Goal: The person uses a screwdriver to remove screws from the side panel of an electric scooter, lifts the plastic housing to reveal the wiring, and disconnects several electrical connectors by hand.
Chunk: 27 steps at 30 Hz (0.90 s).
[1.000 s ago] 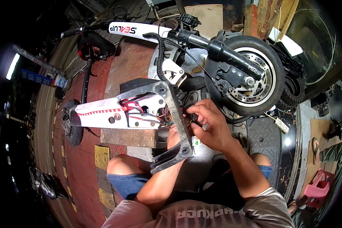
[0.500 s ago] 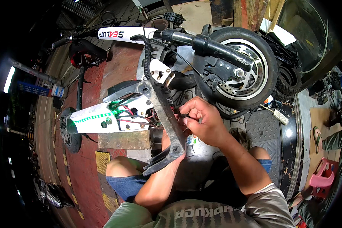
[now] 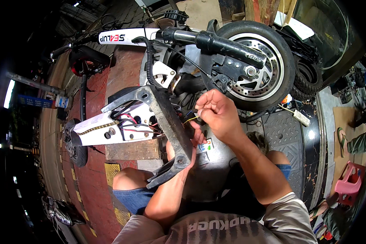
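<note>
A white scooter deck point(image 3: 95, 132) lies on its side with a black metal bracket point(image 3: 168, 122) across its near end. Red and black wires point(image 3: 130, 120) run from the deck toward the bracket. My left hand point(image 3: 198, 135) reaches in from below and wraps around the bracket, thumb on one side and curled fingers on the other; its palm is hidden. To the right of the bracket, my right hand point(image 3: 218, 116) pinches a thin yellow wire point(image 3: 190, 119) between thumb and forefinger. An unlit light strip point(image 3: 96, 129) runs along the deck.
Beyond my hands lies a scooter front wheel point(image 3: 286, 69) with a brake disc and black fork point(image 3: 232, 51). A white stem point(image 3: 128, 36) extends left to the handlebar. A wooden block point(image 3: 132, 150) is under the deck. A pink stool point(image 3: 349, 183) stands at right.
The deck's light strip was glowing green and is now dark. My right hand has drawn slightly away from the bracket, and the yellow wire now shows stretched. More of my left fingers show.
</note>
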Tool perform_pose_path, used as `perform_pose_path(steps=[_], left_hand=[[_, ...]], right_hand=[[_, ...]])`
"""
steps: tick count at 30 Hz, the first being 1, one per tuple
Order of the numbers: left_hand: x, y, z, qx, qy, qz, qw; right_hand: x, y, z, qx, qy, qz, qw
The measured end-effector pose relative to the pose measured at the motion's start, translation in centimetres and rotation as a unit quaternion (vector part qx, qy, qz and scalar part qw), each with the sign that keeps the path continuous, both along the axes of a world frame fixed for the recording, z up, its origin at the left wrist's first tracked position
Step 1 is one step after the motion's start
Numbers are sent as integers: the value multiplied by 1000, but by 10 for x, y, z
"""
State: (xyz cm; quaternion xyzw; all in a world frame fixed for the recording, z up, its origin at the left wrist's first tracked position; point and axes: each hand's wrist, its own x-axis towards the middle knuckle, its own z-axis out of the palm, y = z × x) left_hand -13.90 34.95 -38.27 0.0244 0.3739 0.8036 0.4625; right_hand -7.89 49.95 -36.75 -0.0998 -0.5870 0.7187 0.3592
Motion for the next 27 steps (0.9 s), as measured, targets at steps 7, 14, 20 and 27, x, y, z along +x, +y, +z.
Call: perform_pose_path(steps=[7, 14, 20, 27], left_hand=[[4, 10, 11, -46, 44, 15, 998], [-4, 4, 12, 30, 27, -23, 999], [-8, 3, 10, 74, 9, -44, 996], [2, 12, 25, -22, 97, -11, 995]], right_hand=[[13, 9, 21, -181, -21, 125, 975], [21, 12, 37, -115, 15, 206, 972], [15, 4, 31, -52, 13, 163, 985], [28, 14, 33, 217, -79, 92, 969]])
